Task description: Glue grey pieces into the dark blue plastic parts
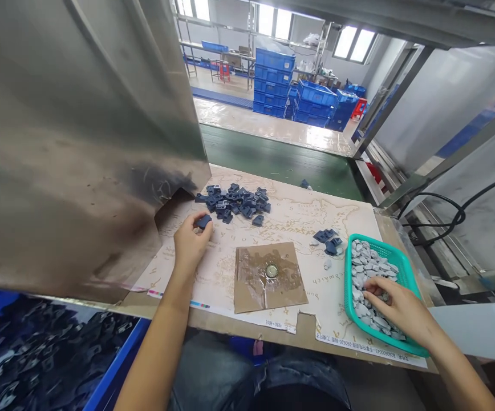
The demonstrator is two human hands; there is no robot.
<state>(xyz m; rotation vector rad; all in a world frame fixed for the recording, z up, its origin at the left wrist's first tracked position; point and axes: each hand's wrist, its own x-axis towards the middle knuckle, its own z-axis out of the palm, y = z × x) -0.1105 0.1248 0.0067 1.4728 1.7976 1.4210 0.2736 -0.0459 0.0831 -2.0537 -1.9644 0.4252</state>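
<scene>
My left hand point(191, 240) pinches a small dark navy plastic part point(205, 221) between thumb and fingertips, just above the paper-covered table. Beyond it lies a loose pile of similar dark parts point(234, 201). My right hand point(395, 302) reaches into a green plastic basket point(349, 285) filled with small light-grey pieces point(369, 262). Its thumb and fingers are drawn together among the pieces; whatever they grip is hidden. Between my hands rests a brown cardboard square point(250, 279) with a wet-looking, shiny surface. A small round metal disc point(272, 270) sits near its middle.
A few dark parts point(331, 242) and grey bits point(327, 264) lie left of the basket. A metal panel point(80, 142) rises at left, above a blue crate point(114, 365) of dark parts. Behind the table runs a green conveyor belt point(273, 154). Black cable point(444, 222) loops at right.
</scene>
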